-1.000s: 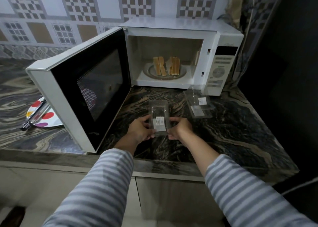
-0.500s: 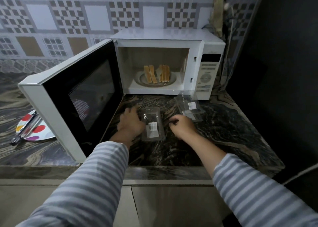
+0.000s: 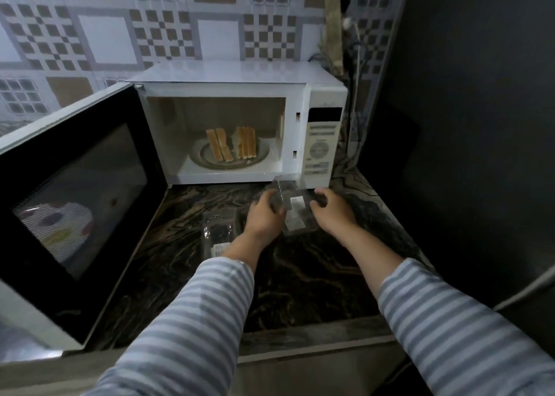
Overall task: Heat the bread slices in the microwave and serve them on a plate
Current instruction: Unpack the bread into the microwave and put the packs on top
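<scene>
Several bread slices [image 3: 231, 143] stand on edge on the turntable plate [image 3: 264, 157] inside the white microwave [image 3: 234, 78], whose door [image 3: 75, 203] hangs wide open to the left. In front of the microwave's control panel, my left hand [image 3: 264, 215] and my right hand [image 3: 333, 212] grip the two sides of a clear plastic container [image 3: 294, 212] with a white label. A second clear plastic container [image 3: 219, 233] lies on the dark marble counter [image 3: 300, 275], just left of my left wrist.
A dark wall [image 3: 465, 125] closes off the right side. Cables [image 3: 356, 95] hang in the corner behind the microwave. The open door blocks the counter on the left; a spotted plate shows as a blur through its window.
Both hands let go of the first clear container, left it on the counter, and moved right and back onto the second container by the microwave. The camera view shifted too.
</scene>
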